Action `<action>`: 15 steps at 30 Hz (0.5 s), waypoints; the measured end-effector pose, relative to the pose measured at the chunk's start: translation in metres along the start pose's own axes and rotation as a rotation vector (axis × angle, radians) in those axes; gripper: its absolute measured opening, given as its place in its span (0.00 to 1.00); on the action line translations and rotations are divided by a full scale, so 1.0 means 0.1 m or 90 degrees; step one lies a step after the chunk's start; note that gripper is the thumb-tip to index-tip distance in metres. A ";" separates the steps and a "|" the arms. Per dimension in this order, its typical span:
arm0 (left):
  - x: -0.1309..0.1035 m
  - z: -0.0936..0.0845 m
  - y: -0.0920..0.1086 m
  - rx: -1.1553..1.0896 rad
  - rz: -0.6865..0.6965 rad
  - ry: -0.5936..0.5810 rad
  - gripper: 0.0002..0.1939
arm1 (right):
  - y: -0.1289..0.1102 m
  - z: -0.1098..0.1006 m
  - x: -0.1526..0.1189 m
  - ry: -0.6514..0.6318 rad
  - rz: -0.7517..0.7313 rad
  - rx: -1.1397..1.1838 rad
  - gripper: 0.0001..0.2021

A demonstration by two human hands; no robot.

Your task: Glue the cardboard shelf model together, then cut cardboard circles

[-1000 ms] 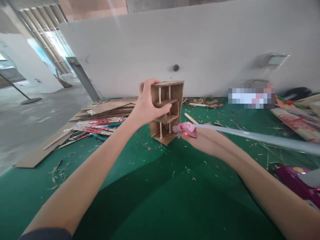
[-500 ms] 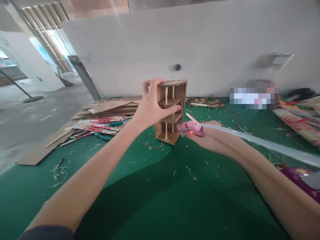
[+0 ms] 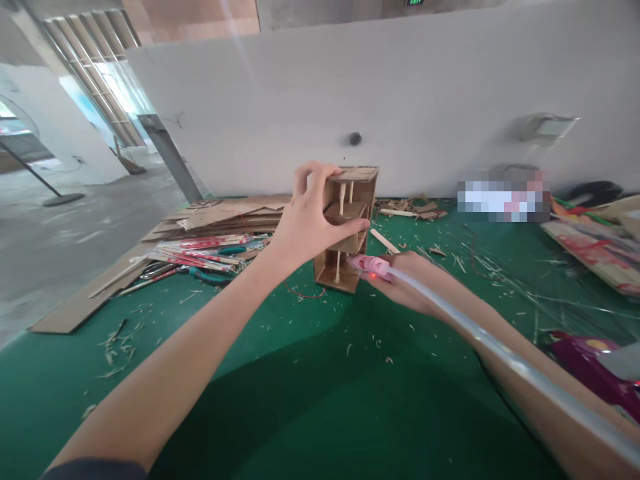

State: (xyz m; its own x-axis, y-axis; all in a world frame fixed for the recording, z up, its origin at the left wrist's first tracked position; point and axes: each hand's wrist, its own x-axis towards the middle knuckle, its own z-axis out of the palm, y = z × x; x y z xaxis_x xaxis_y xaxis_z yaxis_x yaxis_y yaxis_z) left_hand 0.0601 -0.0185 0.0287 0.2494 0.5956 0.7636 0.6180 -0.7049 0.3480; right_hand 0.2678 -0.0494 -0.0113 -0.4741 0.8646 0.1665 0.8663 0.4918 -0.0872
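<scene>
A small cardboard shelf box [image 3: 335,275] stands upright on the green table, with thin wooden sticks set as posts between its levels. My left hand [image 3: 313,217] grips its left side, fingers over the top and thumb across the middle shelf. In my right hand [image 3: 407,280] is a pink hot glue gun [image 3: 374,266] with a small red light lit. Its nozzle reaches into the lower compartment at the right side; the exact tip is hard to make out. A long translucent glue stick [image 3: 480,330] trails from the gun's back over my right forearm.
Cardboard sheets [image 3: 230,215], packaged sticks [image 3: 200,251] and teal-handled pliers [image 3: 207,275] lie at left. Cardboard scraps [image 3: 420,208] and a loose stick [image 3: 384,241] are behind the box. A purple object [image 3: 590,363] sits at right. Shavings litter the green table [image 3: 310,373]; a white wall stands behind.
The glue gun's nozzle has moved left and slightly down, further into the lower compartment. The box and my left hand appear slightly right and lower; the glue stick now slopes more steeply.
</scene>
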 end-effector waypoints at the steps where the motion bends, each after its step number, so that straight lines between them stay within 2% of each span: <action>1: 0.00 0.00 0.01 0.000 0.003 -0.001 0.35 | 0.00 0.00 0.00 -0.008 -0.027 -0.010 0.17; 4: 0.00 0.00 0.04 0.000 0.009 -0.006 0.34 | -0.02 -0.03 -0.02 -0.033 -0.084 -0.040 0.17; 8: -0.01 0.00 0.07 -0.001 0.006 -0.016 0.33 | -0.05 -0.09 -0.03 -0.057 -0.101 -0.061 0.19; 15: -0.02 -0.01 0.08 -0.002 0.003 -0.021 0.34 | -0.05 0.00 -0.02 -0.019 -0.105 -0.038 0.16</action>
State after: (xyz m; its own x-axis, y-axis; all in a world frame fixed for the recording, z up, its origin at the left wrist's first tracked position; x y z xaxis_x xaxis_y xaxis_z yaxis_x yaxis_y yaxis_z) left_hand 0.0639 -0.0260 0.0301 0.2773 0.6048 0.7466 0.6146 -0.7089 0.3460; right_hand 0.2644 -0.0532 -0.0108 -0.6143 0.7758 0.1442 0.7838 0.6211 -0.0028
